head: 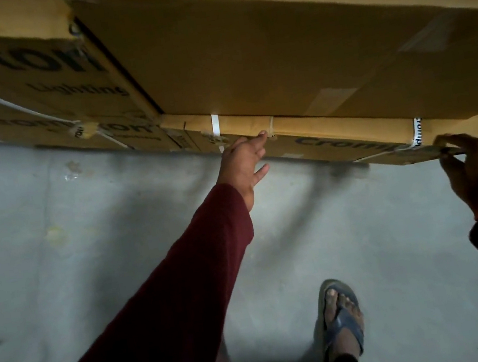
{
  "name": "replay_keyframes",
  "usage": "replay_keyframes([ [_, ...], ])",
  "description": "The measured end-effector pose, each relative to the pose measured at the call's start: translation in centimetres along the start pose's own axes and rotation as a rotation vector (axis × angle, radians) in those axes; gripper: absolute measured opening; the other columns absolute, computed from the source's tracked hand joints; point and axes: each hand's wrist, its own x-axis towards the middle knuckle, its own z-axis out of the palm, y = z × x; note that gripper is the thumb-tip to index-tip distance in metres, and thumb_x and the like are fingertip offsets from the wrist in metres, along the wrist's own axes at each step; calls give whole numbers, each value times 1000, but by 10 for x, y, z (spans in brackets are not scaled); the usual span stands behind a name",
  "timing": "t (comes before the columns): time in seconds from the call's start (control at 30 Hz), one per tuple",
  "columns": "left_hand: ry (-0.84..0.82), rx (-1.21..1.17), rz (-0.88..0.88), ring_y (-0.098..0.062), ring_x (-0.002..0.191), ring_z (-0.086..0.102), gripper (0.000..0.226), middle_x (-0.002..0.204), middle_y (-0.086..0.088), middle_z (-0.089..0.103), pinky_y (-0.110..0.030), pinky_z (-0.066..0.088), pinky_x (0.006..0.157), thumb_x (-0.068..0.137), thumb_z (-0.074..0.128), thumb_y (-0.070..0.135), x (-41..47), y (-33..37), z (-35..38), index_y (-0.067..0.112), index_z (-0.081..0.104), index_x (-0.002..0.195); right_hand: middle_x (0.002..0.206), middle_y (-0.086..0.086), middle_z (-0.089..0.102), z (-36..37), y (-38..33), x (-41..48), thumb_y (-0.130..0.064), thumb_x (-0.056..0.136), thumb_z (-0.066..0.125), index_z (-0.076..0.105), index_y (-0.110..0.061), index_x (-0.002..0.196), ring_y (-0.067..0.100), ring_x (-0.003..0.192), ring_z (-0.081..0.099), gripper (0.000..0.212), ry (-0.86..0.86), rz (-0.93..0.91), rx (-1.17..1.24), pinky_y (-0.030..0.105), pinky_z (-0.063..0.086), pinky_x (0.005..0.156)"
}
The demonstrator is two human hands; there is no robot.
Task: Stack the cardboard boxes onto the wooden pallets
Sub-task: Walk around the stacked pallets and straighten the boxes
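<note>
The left hand (pixel 244 164) touches the long box (pixel 349 139) with straight, spread fingers; the right hand (pixel 477 164) pinches its corner. The long box lies under a bigger box (pixel 274 51), near the floor (pixel 84 235). With such a weak hold it may slip, or drag the bigger box down.

Left hand (pixel 244 161) touches cardboard box (pixel 333 132); right hand (pixel 477 164) seemingly grips its corner.
</note>
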Motion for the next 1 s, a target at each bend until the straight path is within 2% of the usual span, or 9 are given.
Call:
replay_keyframes([
  [0.07, -12, 12, -20, -18, 130, 56, 53, 133, 1, 58, -40, 50, 106, 99, 64, 25, 1, 1, -3, 11, 45, 147, 137, 35, 49, 6, -14, -15, -8, 95, 65, 65, -7, 131, 56, 125, 42, 36, 2, 45, 44, 58, 43, 107],
  [0.17, -16, 38, -23, -15, 126, 58, 59, 141, 2, 58, -32, 52, 95, 98, 64, 28, -8, 4, -12, 17, 42, 152, 145, 29, 46, 23, -24, -55, -15, 101, 61, 47, -5, 148, 50, 130, 45, 50, -44, 238, 190, 33, 45, 110],
  [0.27, 9, -33, 7, -16, 127, 58, 57, 141, 1, 60, -31, 52, 94, 100, 62, 22, -38, 24, -32, 20, 41, 153, 144, 21, 53, 49, -46, -119, -4, 100, 58, 45, -7, 148, 38, 125, 57, 50, -117, 431, 438, 49, 48, 106],
  [0.33, 41, -88, 37, -18, 129, 58, 48, 132, 3, 63, -34, 50, 101, 101, 58, 18, -74, 49, -51, 22, 47, 147, 147, 13, 52, 73, -85, -187, 4, 102, 48, 44, -5, 147, 29, 121, 60, 47, -310, 437, 533, 45, 52, 97],
  [0.4, 54, -147, 54, -17, 126, 60, 44, 126, 6, 64, -35, 50, 101, 102, 55, 15, -121, 77, -78, 23, 49, 146, 137, 13, 62, 91, -137, -260, -19, 88, 74, 54, -4, 138, 27, 117, 63, 55, -410, 463, 584, 41, 57, 89],
  [0.47, 42, -159, 67, -15, 121, 63, 44, 128, 6, 66, -31, 52, 94, 102, 57, 14, -181, 111, -107, 23, 51, 145, 120, 12, 73, 92, -207, -333, -40, 54, 95, 66, -6, 122, 26, 113, 67, 81, -518, 440, 556, 40, 59, 87],
  [0.6, -17, -78, 101, -12, 118, 67, 38, 134, 4, 66, -31, 53, 97, 102, 57, 20, -318, 191, -161, 28, 57, 139, 121, 10, 73, 62, -340, -443, -16, 91, 71, 70, -9, 118, 25, 121, 66, 28, -650, 328, 573, 43, 53, 99],
  [0.8, 16, -52, 245, -20, 123, 64, 33, 132, 3, 68, -44, 43, 111, 103, 51, 26, -420, 299, -218, 24, 57, 136, 120, 3, 75, 36, -483, -512, -29, 84, 74, 72, -13, 120, 17, 117, 68, 39, -721, 230, 636, 44, 52, 104],
  [1.0, 211, -125, 263, -34, 123, 57, 35, 145, -10, 55, -46, 43, 103, 108, 38, 13, -356, 400, -281, 11, 47, 142, 115, 10, 76, 86, -537, -501, -20, 92, 71, 70, -7, 117, 24, 116, 68, 28, -699, 381, 703, 46, 53, 104],
])
